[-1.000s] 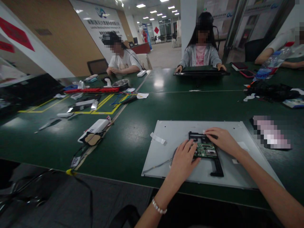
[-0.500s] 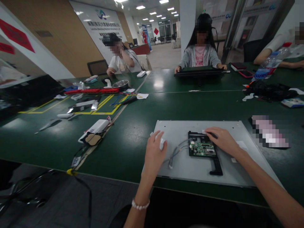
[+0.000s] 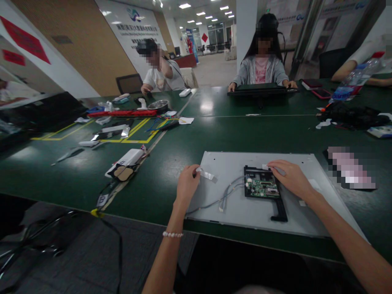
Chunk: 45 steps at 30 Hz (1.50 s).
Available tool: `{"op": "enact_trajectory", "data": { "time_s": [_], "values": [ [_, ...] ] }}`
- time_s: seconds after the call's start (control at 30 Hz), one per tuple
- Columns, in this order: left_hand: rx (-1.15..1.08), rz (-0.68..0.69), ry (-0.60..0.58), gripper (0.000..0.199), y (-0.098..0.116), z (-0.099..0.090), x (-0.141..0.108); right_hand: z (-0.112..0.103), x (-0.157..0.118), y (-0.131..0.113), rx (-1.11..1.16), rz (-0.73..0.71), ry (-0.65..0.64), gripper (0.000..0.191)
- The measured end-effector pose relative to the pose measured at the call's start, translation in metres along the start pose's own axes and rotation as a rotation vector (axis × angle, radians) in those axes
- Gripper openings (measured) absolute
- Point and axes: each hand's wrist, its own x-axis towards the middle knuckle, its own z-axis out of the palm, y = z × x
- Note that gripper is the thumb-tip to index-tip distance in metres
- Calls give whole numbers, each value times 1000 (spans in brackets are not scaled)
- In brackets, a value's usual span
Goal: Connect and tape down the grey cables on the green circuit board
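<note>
A grey metal panel [image 3: 226, 218] lies flat on the green table in front of me. On it rests a black plastic bracket [image 3: 280, 210] that carries a green circuit board [image 3: 263, 188]. Grey cables [image 3: 225, 196] run from the board toward the panel's left edge. At that edge, my left hand [image 3: 187, 183] pinches the left end of a short shiny whitish strip [image 3: 207, 174]. My right hand [image 3: 289, 176] has its fingers closed at the bracket's upper right corner, beside a small pale piece [image 3: 265, 166]; what they grip, if anything, is hidden.
A phone [image 3: 350, 167] lies right of the panel. Leftward are a white battery-like pack [image 3: 127, 163] with a cable, a grey tool [image 3: 69, 155] and a red strip [image 3: 122, 113]. Across the table, a person holds a dark screen [image 3: 263, 92]. A bottle [image 3: 352, 83] stands far right.
My left hand has moved left and slightly up, closing its fingers on the strip, which now shows stretched out. My right hand stays at the bracket's corner. The camera view has shifted slightly.
</note>
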Motion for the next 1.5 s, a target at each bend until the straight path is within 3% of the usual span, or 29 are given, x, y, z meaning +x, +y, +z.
{"op": "enact_trajectory", "data": {
  "time_s": [0.17, 0.33, 0.47, 0.67, 0.83, 1.03, 1.17, 1.27, 1.37, 1.5],
  "values": [
    [-217, -76, 69, 18, 9, -8, -2, -4, 0, -2, -6, -4, 55, 28],
    [-542, -129, 27, 18, 37, -17, -13, -19, -3, -42, 48, -35, 88, 28],
    [-527, -69, -52, 17, 62, -12, -25, -22, -13, -91, 141, -91, 61, 28],
    [-403, 55, -124, 16, 66, 9, -30, 10, -31, -139, 177, -185, -58, 45],
    [-295, 119, -167, 16, 65, 19, -34, 34, -39, -147, 127, -238, -84, 45],
    [-230, 132, -130, 28, 77, 21, -39, 44, -47, -149, 51, -249, -79, 38],
    [-148, 155, 95, 38, 89, 20, -57, 49, -50, -149, 27, -271, -88, 38],
    [-55, 169, 267, 28, 102, 19, -78, 51, -53, -148, 30, -275, -88, 39],
    [15, 193, 213, 21, 111, 23, -95, 52, -54, -148, 33, -275, -98, 43],
    [36, 138, 90, 20, 112, 33, -98, 52, -55, -149, 8, -287, -83, 40]
  ]
}}
